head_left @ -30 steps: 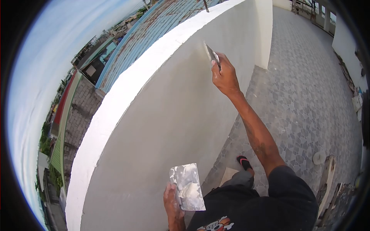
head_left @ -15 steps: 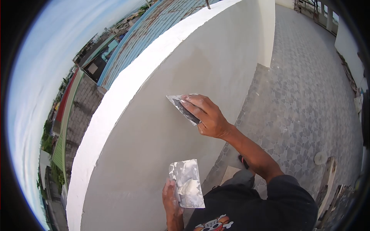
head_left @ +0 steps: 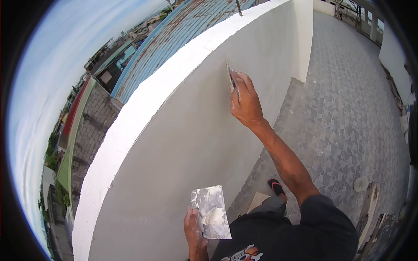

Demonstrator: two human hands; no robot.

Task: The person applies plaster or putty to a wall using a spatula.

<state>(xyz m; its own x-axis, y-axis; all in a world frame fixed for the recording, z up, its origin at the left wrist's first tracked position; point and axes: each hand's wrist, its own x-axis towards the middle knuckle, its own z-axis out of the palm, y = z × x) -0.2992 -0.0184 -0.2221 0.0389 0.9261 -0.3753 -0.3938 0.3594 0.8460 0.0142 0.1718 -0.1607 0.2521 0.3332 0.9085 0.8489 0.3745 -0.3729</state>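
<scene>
Grey stone-patterned floor (head_left: 339, 117); on it, a slippered foot (head_left: 276, 187); a pale round object (head_left: 360, 184)

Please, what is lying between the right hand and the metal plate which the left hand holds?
In the head view, only a bare stretch of the grey wall shows between the right hand and the plate.

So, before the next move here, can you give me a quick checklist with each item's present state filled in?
1. Right hand has a grip on the scraper: ok.
2. Scraper pressed evenly along its edge on the grey wall: cannot tell; it shows nearly edge-on.
3. Left hand has hold of the flat plate: ok, gripped at its side.
4. Pale paste available on the plate: ok, a lump sits there.
5. Both feet planted: cannot tell; only one foot shows.
</scene>
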